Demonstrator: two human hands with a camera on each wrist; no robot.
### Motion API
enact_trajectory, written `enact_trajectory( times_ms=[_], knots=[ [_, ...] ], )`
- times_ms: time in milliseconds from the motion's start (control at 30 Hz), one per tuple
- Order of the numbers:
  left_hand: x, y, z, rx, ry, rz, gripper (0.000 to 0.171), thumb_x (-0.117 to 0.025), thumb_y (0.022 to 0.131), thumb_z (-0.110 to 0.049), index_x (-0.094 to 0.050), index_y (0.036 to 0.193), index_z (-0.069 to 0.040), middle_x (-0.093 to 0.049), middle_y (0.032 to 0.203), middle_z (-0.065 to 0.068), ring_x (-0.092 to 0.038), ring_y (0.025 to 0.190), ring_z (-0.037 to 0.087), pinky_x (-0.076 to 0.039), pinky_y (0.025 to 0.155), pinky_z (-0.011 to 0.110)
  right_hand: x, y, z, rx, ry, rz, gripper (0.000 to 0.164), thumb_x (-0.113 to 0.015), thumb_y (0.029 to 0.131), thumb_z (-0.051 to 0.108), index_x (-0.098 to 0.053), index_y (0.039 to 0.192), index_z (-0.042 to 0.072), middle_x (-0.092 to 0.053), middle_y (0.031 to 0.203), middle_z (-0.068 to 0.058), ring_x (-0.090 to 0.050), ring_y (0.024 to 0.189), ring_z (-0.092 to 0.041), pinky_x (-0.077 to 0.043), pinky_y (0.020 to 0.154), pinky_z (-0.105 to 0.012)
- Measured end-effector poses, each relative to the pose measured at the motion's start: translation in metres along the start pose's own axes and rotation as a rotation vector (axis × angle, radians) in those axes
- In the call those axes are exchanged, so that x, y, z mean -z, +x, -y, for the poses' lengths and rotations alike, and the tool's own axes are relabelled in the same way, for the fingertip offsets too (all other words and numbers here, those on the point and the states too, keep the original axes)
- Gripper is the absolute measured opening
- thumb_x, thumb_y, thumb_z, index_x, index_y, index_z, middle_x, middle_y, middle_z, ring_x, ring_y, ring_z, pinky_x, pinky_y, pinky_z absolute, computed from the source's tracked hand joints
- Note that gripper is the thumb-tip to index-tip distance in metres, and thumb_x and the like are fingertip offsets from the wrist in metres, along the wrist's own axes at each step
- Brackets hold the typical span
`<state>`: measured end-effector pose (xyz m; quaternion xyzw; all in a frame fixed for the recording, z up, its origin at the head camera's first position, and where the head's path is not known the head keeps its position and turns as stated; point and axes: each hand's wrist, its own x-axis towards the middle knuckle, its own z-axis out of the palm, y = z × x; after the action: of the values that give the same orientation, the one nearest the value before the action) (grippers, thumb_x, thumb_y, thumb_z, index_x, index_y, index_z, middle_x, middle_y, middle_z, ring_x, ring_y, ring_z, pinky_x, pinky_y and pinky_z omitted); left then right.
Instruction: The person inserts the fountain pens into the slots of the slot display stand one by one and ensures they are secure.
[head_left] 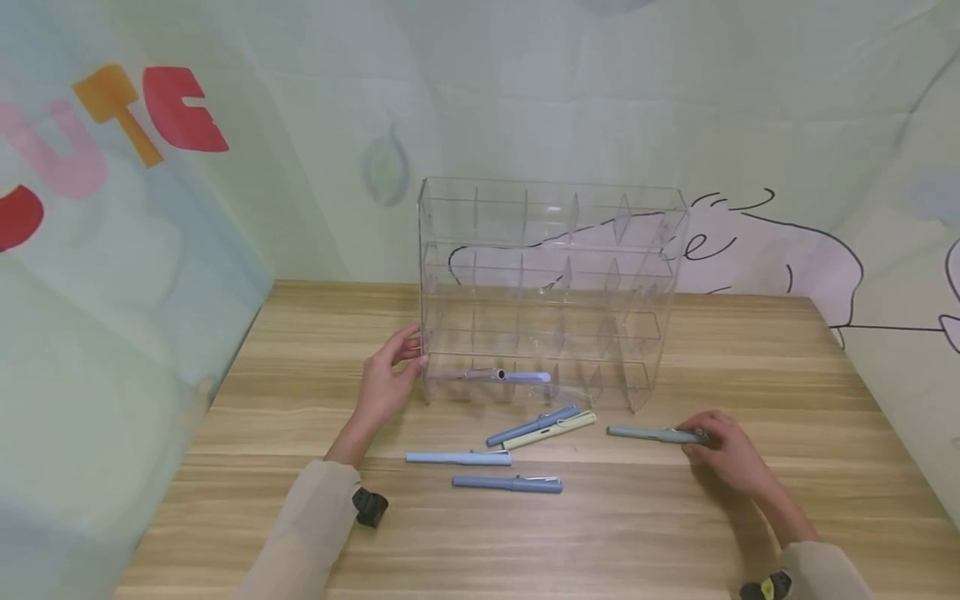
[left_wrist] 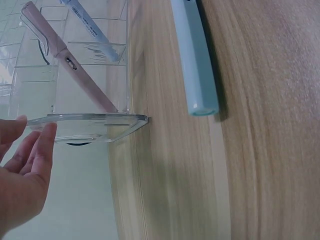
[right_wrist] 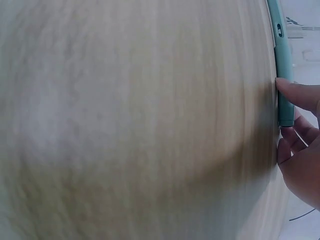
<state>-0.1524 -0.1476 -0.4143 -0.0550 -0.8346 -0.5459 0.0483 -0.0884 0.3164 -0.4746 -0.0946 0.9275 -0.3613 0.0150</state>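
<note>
A clear pen rack (head_left: 540,333) with several divided tiers stands upright on the table. My left hand (head_left: 388,379) holds its left side panel at the front edge, seen closer in the left wrist view. A pink pen (left_wrist: 75,70) and a light purple-blue pen (head_left: 528,377) lie in the lowest tier. My right hand (head_left: 723,450) pinches one end of a grey-green pen (head_left: 645,434) at the right, low over the table. In the right wrist view, the thumb (right_wrist: 297,94) lies against this pen.
Before the rack lie a dark blue pen (head_left: 528,427) and a pale yellow-green pen (head_left: 551,431), close together. Nearer are a light blue pen (head_left: 457,457) and another blue pen (head_left: 506,483). A printed cloth (head_left: 322,167) hangs behind the wooden table (head_left: 600,542).
</note>
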Motion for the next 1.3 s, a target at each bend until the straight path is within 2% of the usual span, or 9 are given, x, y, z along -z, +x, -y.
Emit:
enact_trajectory(
  times_ms=[100, 267, 467, 667, 767, 1000, 1167, 1300],
  knots=[
    [-0.001, 0.0, 0.0, 0.004, -0.003, 0.003, 0.047, -0.058, 0.086, 0.003, -0.044, 0.13, 0.0, -0.056, 0.117, 0.021, -0.055, 0.105, 0.032, -0.053, 0.083, 0.033, 0.0, -0.001, -0.001, -0.018, 0.008, 0.0, 0.017, -0.068, 0.077, -0.001, -0.064, 0.093, 0.001, -0.054, 0.104, -0.018, -0.044, 0.099, -0.034, -0.038, 0.081, -0.051],
    [-0.002, 0.0, 0.001, 0.005, 0.004, 0.004, 0.047, -0.059, 0.086, 0.002, -0.044, 0.13, -0.001, -0.057, 0.117, 0.02, -0.056, 0.105, 0.032, -0.053, 0.084, 0.034, -0.001, -0.004, -0.001, -0.001, -0.002, -0.034, 0.015, -0.07, 0.075, -0.002, -0.064, 0.088, 0.003, -0.056, 0.1, -0.014, -0.044, 0.096, -0.03, -0.037, 0.079, -0.042],
    [-0.003, 0.0, 0.0, -0.002, -0.004, 0.006, 0.047, -0.059, 0.086, 0.003, -0.044, 0.13, 0.0, -0.057, 0.117, 0.021, -0.055, 0.105, 0.032, -0.053, 0.084, 0.035, -0.001, -0.008, -0.002, 0.011, -0.032, -0.075, 0.017, -0.072, 0.073, -0.001, -0.065, 0.086, 0.006, -0.059, 0.093, -0.007, -0.043, 0.089, -0.014, -0.036, 0.074, -0.028],
    [-0.003, 0.0, 0.001, -0.012, 0.002, 0.0, 0.047, -0.058, 0.086, 0.004, -0.045, 0.13, 0.0, -0.057, 0.116, 0.021, -0.056, 0.104, 0.032, -0.054, 0.082, 0.034, 0.002, -0.011, -0.004, -0.006, -0.036, -0.068, 0.018, -0.073, 0.073, 0.002, -0.066, 0.09, 0.007, -0.06, 0.088, -0.001, -0.047, 0.084, -0.002, -0.041, 0.071, -0.015],
    [-0.003, 0.0, 0.001, -0.013, 0.004, -0.003, 0.046, -0.059, 0.086, 0.004, -0.045, 0.13, 0.0, -0.057, 0.115, 0.021, -0.056, 0.104, 0.032, -0.053, 0.083, 0.035, 0.004, -0.014, -0.004, 0.019, -0.008, -0.062, 0.019, -0.073, 0.072, 0.002, -0.065, 0.089, 0.006, -0.061, 0.086, -0.001, -0.051, 0.081, -0.001, -0.045, 0.068, -0.014],
    [-0.003, 0.0, 0.0, 0.009, -0.007, 0.004, 0.048, -0.059, 0.086, 0.004, -0.044, 0.131, -0.001, -0.057, 0.117, 0.02, -0.055, 0.105, 0.031, -0.053, 0.084, 0.033, 0.01, -0.016, 0.002, 0.135, 0.051, -0.073, 0.022, -0.071, 0.07, -0.007, -0.065, 0.089, 0.003, -0.062, 0.086, 0.001, -0.055, 0.078, 0.0, -0.052, 0.062, -0.019],
    [-0.001, 0.0, 0.0, 0.014, -0.004, 0.005, 0.048, -0.058, 0.086, 0.003, -0.044, 0.131, -0.001, -0.056, 0.117, 0.021, -0.055, 0.106, 0.032, -0.053, 0.084, 0.034, 0.017, -0.014, 0.019, 0.179, 0.051, -0.074, 0.024, -0.07, 0.071, -0.009, -0.066, 0.089, 0.005, -0.062, 0.088, -0.004, -0.055, 0.076, -0.003, -0.051, 0.06, -0.018],
    [0.0, 0.0, 0.0, 0.01, 0.008, 0.0, 0.047, -0.059, 0.086, 0.003, -0.044, 0.131, -0.001, -0.057, 0.117, 0.02, -0.055, 0.105, 0.032, -0.053, 0.084, 0.035, 0.022, -0.009, 0.039, 0.214, 0.025, -0.083, 0.025, -0.071, 0.071, -0.009, -0.066, 0.089, 0.008, -0.062, 0.086, -0.003, -0.055, 0.073, -0.003, -0.05, 0.059, -0.017]
  ],
)
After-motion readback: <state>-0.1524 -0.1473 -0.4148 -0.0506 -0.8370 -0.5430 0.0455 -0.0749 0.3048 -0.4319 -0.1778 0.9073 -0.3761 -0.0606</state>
